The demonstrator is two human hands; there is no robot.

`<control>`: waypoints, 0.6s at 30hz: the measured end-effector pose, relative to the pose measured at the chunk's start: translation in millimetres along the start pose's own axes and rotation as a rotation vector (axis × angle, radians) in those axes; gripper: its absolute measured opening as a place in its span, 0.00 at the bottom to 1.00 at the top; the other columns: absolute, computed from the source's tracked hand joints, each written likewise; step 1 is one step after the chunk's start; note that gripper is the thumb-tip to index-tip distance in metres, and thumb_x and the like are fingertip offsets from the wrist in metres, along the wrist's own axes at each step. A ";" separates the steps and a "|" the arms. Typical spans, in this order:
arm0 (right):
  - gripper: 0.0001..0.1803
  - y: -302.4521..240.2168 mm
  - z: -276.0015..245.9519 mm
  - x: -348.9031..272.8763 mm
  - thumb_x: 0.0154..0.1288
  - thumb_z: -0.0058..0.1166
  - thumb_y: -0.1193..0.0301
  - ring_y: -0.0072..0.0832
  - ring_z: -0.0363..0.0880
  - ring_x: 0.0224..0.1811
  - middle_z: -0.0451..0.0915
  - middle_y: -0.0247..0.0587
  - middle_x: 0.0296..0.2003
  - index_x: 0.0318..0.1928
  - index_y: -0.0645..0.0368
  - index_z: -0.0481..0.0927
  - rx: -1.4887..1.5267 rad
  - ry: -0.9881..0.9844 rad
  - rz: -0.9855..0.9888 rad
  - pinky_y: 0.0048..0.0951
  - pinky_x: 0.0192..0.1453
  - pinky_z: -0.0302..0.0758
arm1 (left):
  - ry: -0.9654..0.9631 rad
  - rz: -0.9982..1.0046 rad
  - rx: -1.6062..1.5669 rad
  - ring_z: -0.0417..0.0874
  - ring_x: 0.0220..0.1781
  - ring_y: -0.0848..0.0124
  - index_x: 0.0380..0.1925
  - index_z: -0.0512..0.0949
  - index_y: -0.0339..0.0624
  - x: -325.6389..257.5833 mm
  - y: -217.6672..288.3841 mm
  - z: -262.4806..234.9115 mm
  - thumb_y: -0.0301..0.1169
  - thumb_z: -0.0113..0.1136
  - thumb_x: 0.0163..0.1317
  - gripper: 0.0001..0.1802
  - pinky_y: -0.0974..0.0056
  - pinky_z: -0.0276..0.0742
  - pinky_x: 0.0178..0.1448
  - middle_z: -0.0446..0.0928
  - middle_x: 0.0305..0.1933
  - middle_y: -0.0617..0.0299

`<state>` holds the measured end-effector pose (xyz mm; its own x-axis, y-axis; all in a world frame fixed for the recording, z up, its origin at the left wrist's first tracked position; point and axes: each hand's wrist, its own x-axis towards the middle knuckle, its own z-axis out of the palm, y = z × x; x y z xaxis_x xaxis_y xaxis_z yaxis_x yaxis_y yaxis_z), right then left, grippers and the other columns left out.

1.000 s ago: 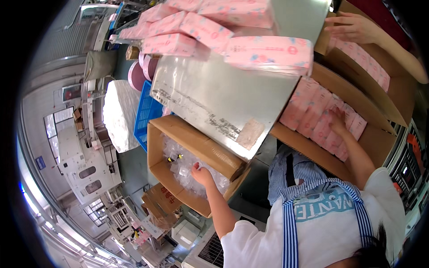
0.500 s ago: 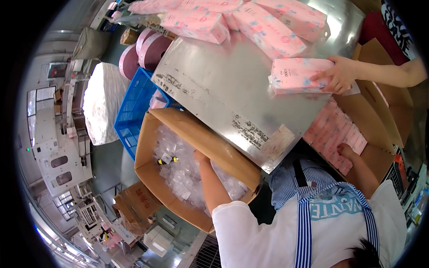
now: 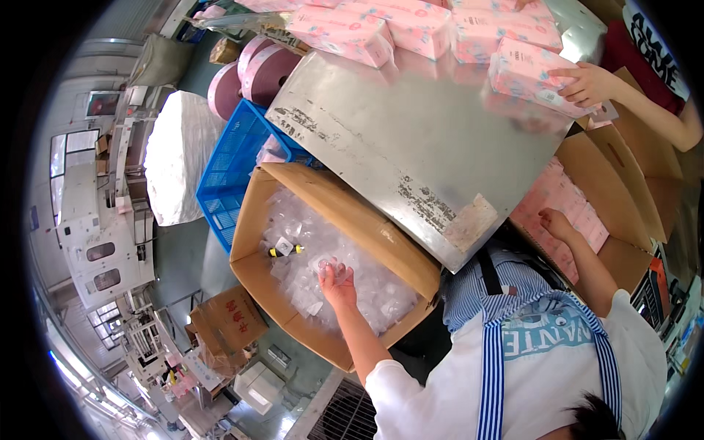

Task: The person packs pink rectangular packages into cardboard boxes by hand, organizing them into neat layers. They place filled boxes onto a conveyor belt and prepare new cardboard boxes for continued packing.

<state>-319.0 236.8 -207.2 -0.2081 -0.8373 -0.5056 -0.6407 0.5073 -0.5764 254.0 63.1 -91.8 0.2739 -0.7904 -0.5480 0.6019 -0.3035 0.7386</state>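
My left hand [image 3: 338,284] is over a cardboard box [image 3: 258,293] filled with crumpled clear plastic film [image 3: 308,227]. Its palm is turned up and its fingers are parted and half curled, with loose plastic around the fingertips. A small yellow-and-black object [image 3: 286,251] lies on the plastic beside it. To the right, my right hand [image 3: 557,224] reaches over an open carton [image 3: 622,253] packed with pink tissue packs [image 3: 546,198]. Its fingers are loosely bent and apart near the top of the packs, and nothing shows in them.
A metal table [image 3: 396,132] bears a row of pink tissue packs [image 3: 425,29] along its far side. Across it, a co-worker's hand [image 3: 590,84] touches a pink pack [image 3: 524,73]. Left stand a blue crate [image 3: 235,165], large printed rolls [image 3: 270,75] and a white bag [image 3: 180,158].
My left hand has come out from beside the box flap, palm up. My right hand has risen slightly, fingers loosening. The co-worker's hand has moved its pack farther off toward the row.
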 end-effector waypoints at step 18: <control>0.14 -150.3 -86.4 -64.0 0.62 0.56 0.70 0.20 0.73 0.31 0.76 0.31 0.29 0.48 0.58 0.74 1.513 0.202 0.012 0.27 0.36 0.73 | -1.140 0.148 0.850 0.77 0.28 0.77 0.34 0.81 0.35 -189.6 -192.5 276.6 0.28 0.65 0.56 0.08 0.73 0.75 0.28 0.79 0.31 0.62</control>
<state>-273.2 196.5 -32.8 -0.3820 -0.7810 -0.4942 0.6691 0.1352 -0.7308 -121.3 124.2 -21.5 -0.6939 -0.7068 -0.1378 -0.1140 -0.0812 0.9902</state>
